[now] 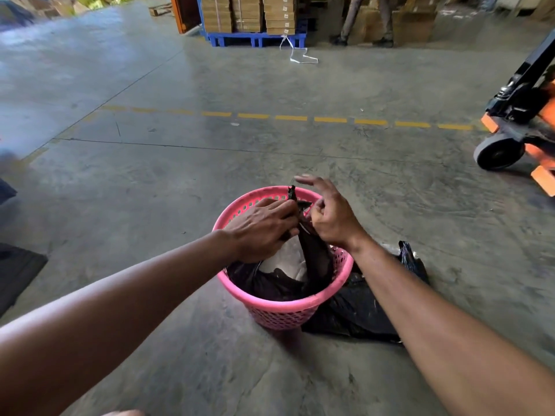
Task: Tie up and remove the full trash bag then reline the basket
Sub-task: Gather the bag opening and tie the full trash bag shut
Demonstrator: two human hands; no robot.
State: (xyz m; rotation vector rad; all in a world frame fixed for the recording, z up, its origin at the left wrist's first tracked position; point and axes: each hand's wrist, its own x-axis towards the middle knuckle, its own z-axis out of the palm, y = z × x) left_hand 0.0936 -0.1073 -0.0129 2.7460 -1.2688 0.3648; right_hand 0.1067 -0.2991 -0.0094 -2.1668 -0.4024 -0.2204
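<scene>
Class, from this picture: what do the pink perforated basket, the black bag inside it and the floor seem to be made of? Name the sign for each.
Pink perforated basket: likely moulded plastic, semi-glossy, with even punched holes.
Black bag: thin plastic film, since it crumples and twists.
Floor: probably polished concrete, grey, scuffed, with joint lines.

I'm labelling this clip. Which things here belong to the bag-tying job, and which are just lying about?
Part of the job:
pink basket
black bag in the basket, top gathered by both hands
left hand
right hand
second black bag on the floor beside the basket

Just lying about:
pallet jack
stacked cartons
blue pallet
white strap
</scene>
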